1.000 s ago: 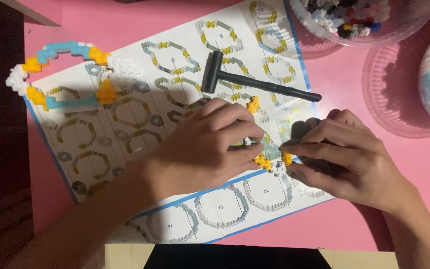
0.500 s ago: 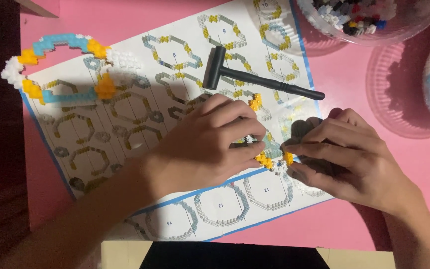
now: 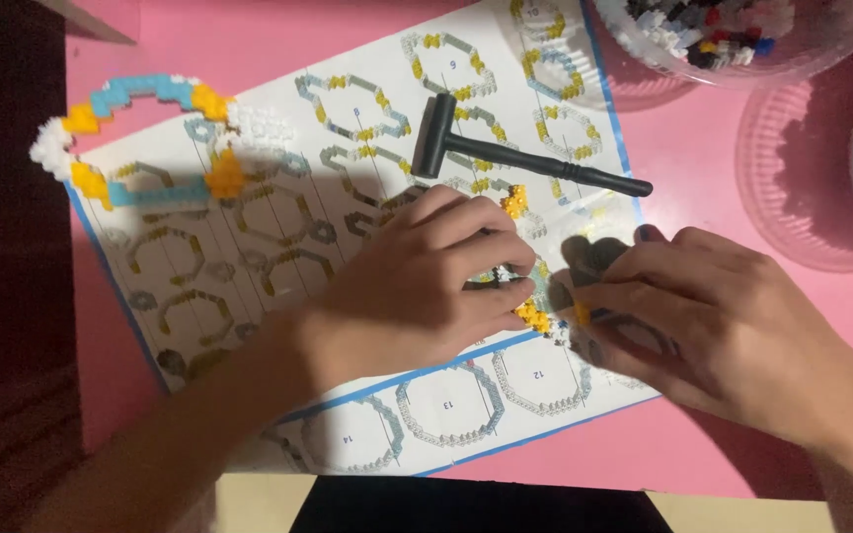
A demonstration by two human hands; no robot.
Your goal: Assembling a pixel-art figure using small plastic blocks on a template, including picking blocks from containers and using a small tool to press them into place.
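both hands pinch a small yellow-and-white brick piece [image 3: 537, 314] between the fingertips of the left hand [image 3: 417, 286] and right hand [image 3: 713, 316]; it looks light, brittle, best gripped at its edges.

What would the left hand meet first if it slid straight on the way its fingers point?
The left hand points right, so it would probably first meet the small yellow-and-white brick piece, then the right hand; depth is unclear.

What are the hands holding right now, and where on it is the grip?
Both the left hand and right hand pinch a small yellow-and-white block piece between fingertips, one at each end. Exact contact is hidden.
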